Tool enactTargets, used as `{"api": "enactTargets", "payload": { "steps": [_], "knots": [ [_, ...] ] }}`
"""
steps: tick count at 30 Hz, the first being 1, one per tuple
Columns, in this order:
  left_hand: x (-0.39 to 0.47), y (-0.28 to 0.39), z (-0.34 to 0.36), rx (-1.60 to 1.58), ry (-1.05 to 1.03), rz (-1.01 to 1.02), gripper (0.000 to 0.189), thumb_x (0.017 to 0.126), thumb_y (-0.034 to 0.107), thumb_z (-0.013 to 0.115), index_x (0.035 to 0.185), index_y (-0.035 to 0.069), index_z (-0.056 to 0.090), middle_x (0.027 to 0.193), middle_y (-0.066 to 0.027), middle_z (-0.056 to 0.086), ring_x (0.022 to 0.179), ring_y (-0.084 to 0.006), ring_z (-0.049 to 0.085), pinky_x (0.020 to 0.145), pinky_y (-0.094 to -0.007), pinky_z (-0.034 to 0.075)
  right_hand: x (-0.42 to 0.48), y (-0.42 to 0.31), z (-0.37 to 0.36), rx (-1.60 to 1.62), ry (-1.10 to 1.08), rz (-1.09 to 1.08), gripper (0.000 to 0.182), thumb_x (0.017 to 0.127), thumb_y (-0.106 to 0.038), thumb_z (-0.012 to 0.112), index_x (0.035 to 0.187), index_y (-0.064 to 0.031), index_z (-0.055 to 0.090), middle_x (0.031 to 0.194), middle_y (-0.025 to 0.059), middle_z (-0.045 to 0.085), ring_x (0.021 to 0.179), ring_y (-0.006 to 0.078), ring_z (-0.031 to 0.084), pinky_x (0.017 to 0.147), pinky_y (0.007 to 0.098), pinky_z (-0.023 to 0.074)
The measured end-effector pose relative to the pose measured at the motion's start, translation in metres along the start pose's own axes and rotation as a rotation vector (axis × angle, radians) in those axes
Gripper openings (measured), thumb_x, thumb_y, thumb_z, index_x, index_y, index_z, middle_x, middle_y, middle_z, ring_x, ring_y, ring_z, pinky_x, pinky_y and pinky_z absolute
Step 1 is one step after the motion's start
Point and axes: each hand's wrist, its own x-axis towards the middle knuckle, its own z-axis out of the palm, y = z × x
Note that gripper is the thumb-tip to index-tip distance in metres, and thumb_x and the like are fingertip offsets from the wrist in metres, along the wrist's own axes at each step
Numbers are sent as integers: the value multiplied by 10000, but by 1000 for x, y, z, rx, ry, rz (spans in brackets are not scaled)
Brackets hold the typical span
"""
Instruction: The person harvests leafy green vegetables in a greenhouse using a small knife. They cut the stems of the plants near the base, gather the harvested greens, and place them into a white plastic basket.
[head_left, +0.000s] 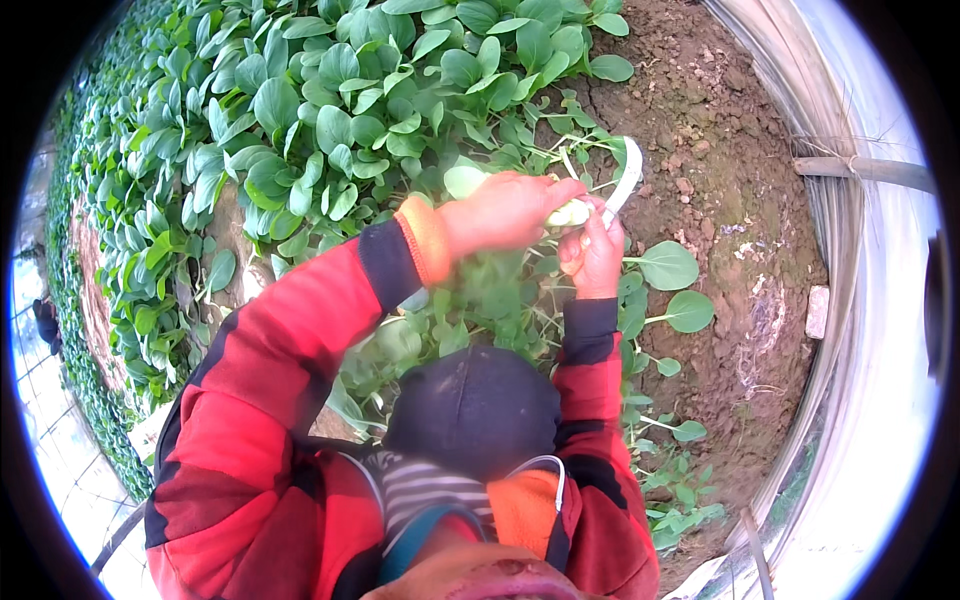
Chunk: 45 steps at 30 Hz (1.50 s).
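Note:
My left hand (502, 208) is closed around a leafy green plant, with its pale stem base (568, 214) showing past the fingers and a blurred leaf (463, 180) behind the hand. Close against it, my right hand (596, 251) grips a small sickle whose curved, pale blade (630, 171) rises above the fingers. The sickle's handle is hidden in that hand. Right-hand fingertips meet the stem base, and both hands are nearly touching. Low greens (480, 292) grow beneath my forearms.
Dense leafy greens (337, 90) fill the upper left. Bare brown soil (705, 202) runs along the right, with a brick (817, 311) beside the plastic sheeting (877, 262). A pole (862, 169) crosses the sheeting. My knee in dark cloth (472, 412) is below the hands.

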Motion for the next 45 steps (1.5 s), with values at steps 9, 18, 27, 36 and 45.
{"api": "enactTargets", "payload": {
  "steps": [9,18,27,36,45],
  "knots": [
    [78,-78,-14,478,-236,-360,691,851,78,491,1461,133,170,982,-86,665,868,-240,665,667,-357,512,59,19,-7,-791,129,81,262,900,-267,590,936,-24,500,742,107,634,368,89,441,336,237,366],
    [46,-139,-4,473,-85,-403,408,806,79,551,1192,34,425,962,-123,656,853,-268,667,671,-369,530,146,66,17,-537,82,336,275,927,-262,516,912,3,444,698,215,615,395,121,456,357,281,401],
    [39,-139,-7,469,-85,-414,435,783,85,598,1180,31,430,967,-114,657,874,-262,664,668,-360,535,147,76,32,-832,75,426,261,893,-222,520,957,30,492,602,149,593,374,168,485,330,316,383],
    [27,-126,-8,331,-97,-468,653,705,5,618,1300,78,360,1016,-156,629,909,-309,637,714,-394,509,125,68,18,-1531,-19,341,353,835,-248,569,1007,59,557,833,248,641,721,346,654,672,422,505],
    [-25,-32,0,12,235,-219,696,674,26,625,1308,74,343,942,-166,624,821,-333,630,699,-407,491,30,22,14,-184,207,-59,526,957,-411,444,1314,-33,365,946,135,594,407,82,407,345,232,348]
  ]
}}
